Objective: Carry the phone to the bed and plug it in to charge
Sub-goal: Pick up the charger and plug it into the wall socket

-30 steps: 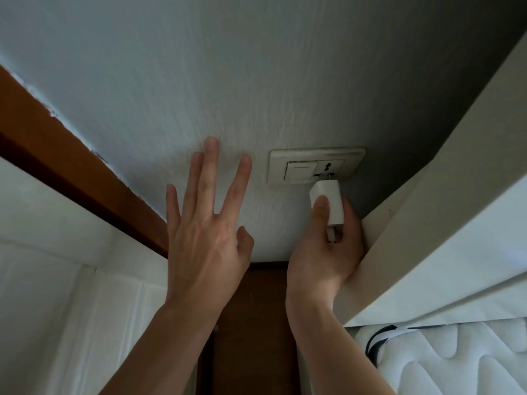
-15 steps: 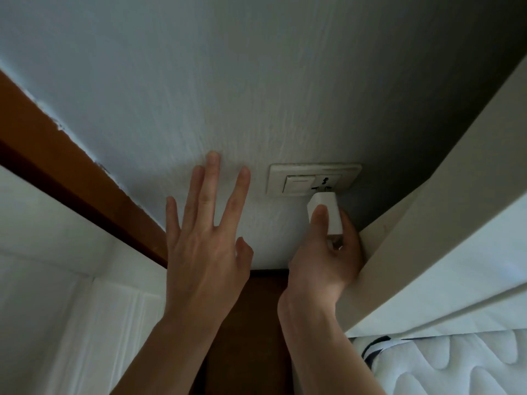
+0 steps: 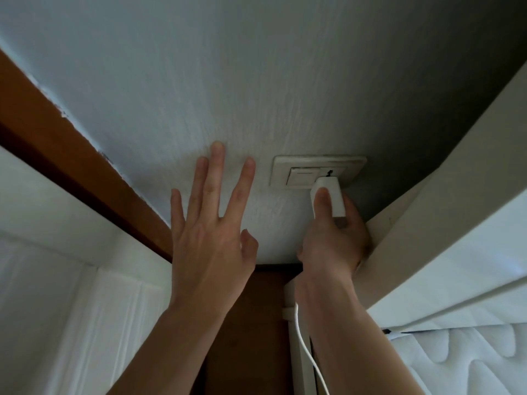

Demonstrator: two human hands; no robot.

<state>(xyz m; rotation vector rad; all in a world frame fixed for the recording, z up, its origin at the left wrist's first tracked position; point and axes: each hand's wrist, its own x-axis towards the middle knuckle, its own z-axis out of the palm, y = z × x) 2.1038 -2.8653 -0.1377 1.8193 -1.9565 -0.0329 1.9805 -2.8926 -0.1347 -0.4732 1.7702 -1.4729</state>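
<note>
My right hand [image 3: 330,243] grips a white charger plug [image 3: 333,195] and holds it against the cream wall socket plate [image 3: 288,172], at the socket holes on the plate's right half. The plug's prongs are hidden. A white cable [image 3: 306,354] hangs down past my right wrist. My left hand [image 3: 211,232] is spread flat, fingertips touching the pale wall left of the socket. The phone is not in view.
A beige headboard or bed frame [image 3: 445,212] presses close on the right of my right hand. A white quilted mattress [image 3: 467,363] shows at the bottom right. A brown wooden door frame [image 3: 71,155] runs diagonally on the left, with a white panelled surface [image 3: 57,309] below it.
My right hand has pushed the charger plug up from below the socket plate until its top meets the socket. The cable has come into view. My left hand stays on the wall.
</note>
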